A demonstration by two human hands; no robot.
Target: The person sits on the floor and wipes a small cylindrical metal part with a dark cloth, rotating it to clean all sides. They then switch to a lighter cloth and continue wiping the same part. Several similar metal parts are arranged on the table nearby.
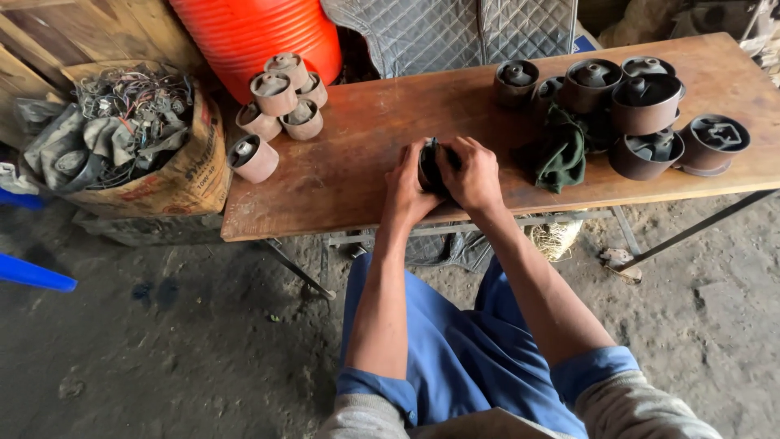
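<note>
Both of my hands close around one dark round rubber-and-metal bushing (432, 167) near the front middle of a wooden table (357, 154). My left hand (406, 185) grips it from the left side and my right hand (474, 172) from the right, fingers wrapped over its top. Most of the bushing is hidden between my palms. A pile of several similar rusty cylindrical bushings (280, 106) lies at the table's left end. Another group of bushings (642, 114) stands at the right end.
A dark green rag (561, 154) lies right of my hands. A sack of tangled wires and scrap (130, 138) stands on the floor at left, an orange ribbed barrel (260, 32) behind the table. Dirt floor below; a blue object (32, 275) sits at far left.
</note>
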